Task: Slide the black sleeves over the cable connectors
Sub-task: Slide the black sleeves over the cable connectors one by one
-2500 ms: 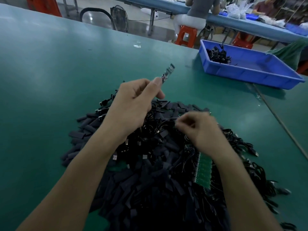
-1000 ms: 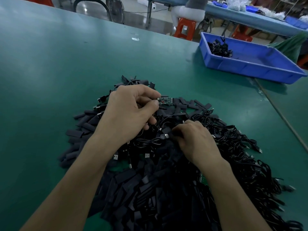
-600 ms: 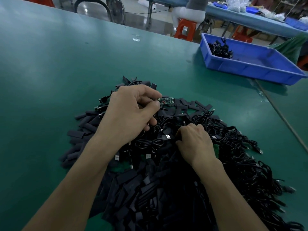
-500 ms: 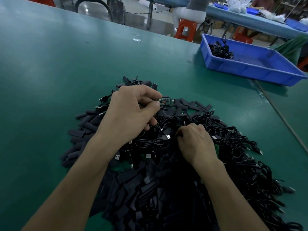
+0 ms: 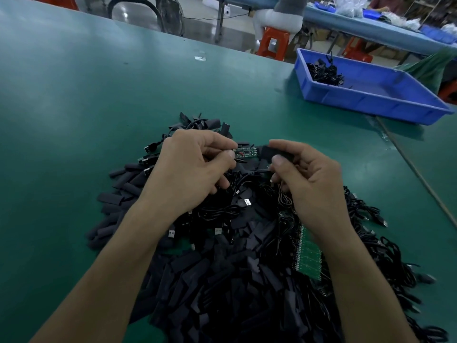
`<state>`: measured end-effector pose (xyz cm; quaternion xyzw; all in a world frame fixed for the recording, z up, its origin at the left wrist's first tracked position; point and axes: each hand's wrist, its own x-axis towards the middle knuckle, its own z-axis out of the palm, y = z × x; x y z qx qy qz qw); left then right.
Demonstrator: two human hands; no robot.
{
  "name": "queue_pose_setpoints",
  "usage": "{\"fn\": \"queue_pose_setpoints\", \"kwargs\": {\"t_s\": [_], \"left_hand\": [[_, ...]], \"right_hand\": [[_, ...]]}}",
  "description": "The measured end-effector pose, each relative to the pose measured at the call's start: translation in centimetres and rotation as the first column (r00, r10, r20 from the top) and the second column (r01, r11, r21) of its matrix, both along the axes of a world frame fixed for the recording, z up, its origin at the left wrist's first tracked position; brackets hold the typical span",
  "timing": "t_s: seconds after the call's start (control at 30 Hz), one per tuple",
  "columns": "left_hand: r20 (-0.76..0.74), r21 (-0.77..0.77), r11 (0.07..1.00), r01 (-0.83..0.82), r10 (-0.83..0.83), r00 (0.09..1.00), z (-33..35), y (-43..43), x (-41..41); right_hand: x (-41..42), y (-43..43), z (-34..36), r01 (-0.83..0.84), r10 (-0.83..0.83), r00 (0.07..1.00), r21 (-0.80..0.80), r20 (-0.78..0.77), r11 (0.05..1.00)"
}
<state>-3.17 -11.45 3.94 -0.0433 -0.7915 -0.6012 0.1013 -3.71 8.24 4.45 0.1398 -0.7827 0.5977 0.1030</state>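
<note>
Above pile [image 5: 222,280], mid-tabletop: left hand [image 5: 195,167] pinches connector [image 5: 244,152], right hand [image 5: 309,174] pinches sleeve [image 5: 268,152] - its mouth at the connector's tip. Keep both in line, sleeve mouth open, push straight - no skew.

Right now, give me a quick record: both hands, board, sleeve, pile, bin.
left hand: pinches the board at its left end
right hand: pinches a black sleeve
sleeve state: mouth at the board's free end, not yet over it
pile: loose sleeves and cables on the table, under both hands
panel: green, lying in the pile under the right wrist
bin: blue, far right, a few cables in its far corner
</note>
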Motion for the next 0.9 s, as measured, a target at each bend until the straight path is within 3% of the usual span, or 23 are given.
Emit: {"fn": "queue_pose_setpoints", "kwargs": {"t_s": [0.3,0.9], "left_hand": [[0.003,-0.004,1.0,0.01,-0.01,1.0,-0.02,-0.07,-0.04],[0.013,-0.019,0.998,0.064,-0.064,0.998,0.58,0.17,0.33]], "right_hand": [[-0.09,0.38,-0.06,0.023,-0.021,0.999,0.086,-0.024,0.996],[-0.08,0.16,-0.29,0.024,-0.023,0.999,0.021,-0.046,0.999]]}}
